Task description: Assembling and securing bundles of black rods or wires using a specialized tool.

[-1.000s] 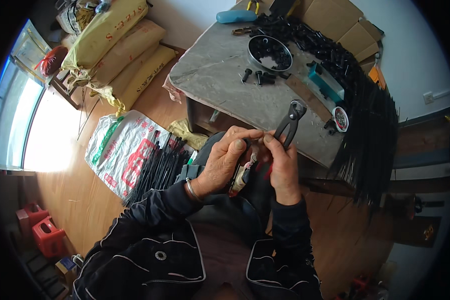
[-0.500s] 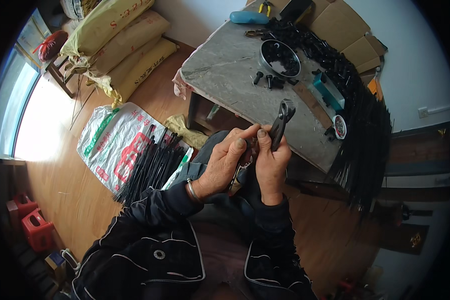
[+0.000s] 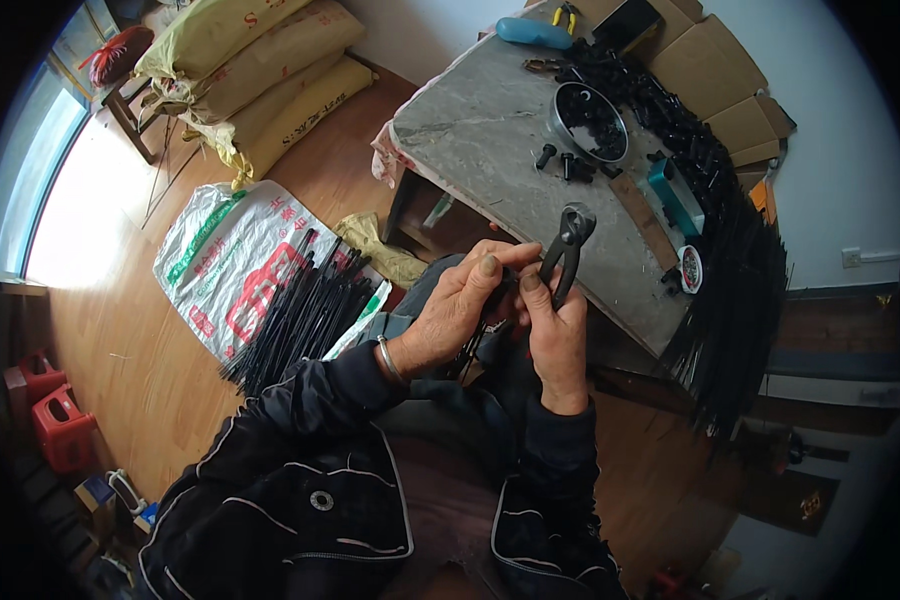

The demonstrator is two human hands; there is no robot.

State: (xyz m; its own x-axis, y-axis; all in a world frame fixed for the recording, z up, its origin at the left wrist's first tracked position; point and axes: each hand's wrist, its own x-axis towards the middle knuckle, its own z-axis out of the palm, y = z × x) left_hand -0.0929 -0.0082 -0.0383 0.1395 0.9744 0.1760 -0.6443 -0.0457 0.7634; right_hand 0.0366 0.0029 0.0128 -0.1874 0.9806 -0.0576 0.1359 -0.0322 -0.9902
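In my right hand (image 3: 557,345) is a pair of dark metal end-cutting pincers (image 3: 570,240), its jaws pointing up and away from me. Their handles stand a little apart, with my thumb lying by them. My left hand (image 3: 460,305) is closed close beside it, thumb and forefinger pinched together near the pincers' handles. Something small and dark shows under the left fingers, too hidden to name. Both hands are above my lap, just in front of the near edge of a grey stone-patterned table (image 3: 470,130).
On the table are a metal bowl (image 3: 554,125) of black parts, loose black bolt-like pieces (image 3: 568,168), a teal box (image 3: 675,195) and a heap of black rods (image 3: 735,300). Another rod bundle (image 3: 295,320) lies on a white sack (image 3: 205,270) at left. Stuffed sacks (image 3: 280,75) stand behind.
The pincers' handles have spread apart, and the tool has tilted slightly. My hands remain close together. The whole view has shifted a little, moving the table rightward in the picture.
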